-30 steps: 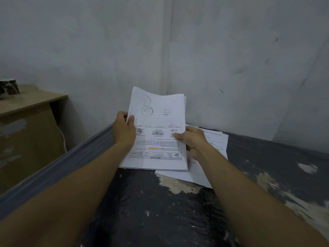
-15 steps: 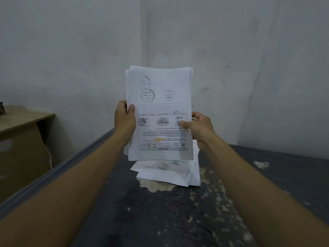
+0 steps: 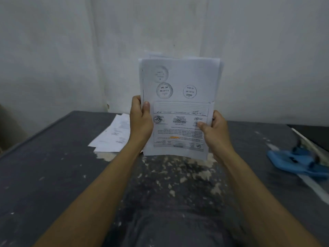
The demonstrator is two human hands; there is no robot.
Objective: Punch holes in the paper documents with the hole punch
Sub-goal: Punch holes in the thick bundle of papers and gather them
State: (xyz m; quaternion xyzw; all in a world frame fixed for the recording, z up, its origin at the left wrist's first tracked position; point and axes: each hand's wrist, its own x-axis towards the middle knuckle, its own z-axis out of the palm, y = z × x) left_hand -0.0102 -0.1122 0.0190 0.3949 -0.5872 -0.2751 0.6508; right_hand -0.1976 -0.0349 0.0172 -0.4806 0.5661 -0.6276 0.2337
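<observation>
A stack of white paper documents with round stamps and upside-down print stands upright in the air above the table. My left hand grips its left edge, thumb on the front sheet. My right hand grips its right edge, thumb on the front. A blue hole punch lies on the table at the far right, well apart from both hands. A second pile of papers lies flat on the table behind my left wrist.
The dark grey table has worn, flaking pale patches in its middle. A white wall stands close behind it. A dark object with a pale edge sits at the far right behind the punch.
The stack has been lifted off the table pile and held upright in both hands. The view has swung right, bringing the blue hole punch into sight; the wooden desk at left is gone.
</observation>
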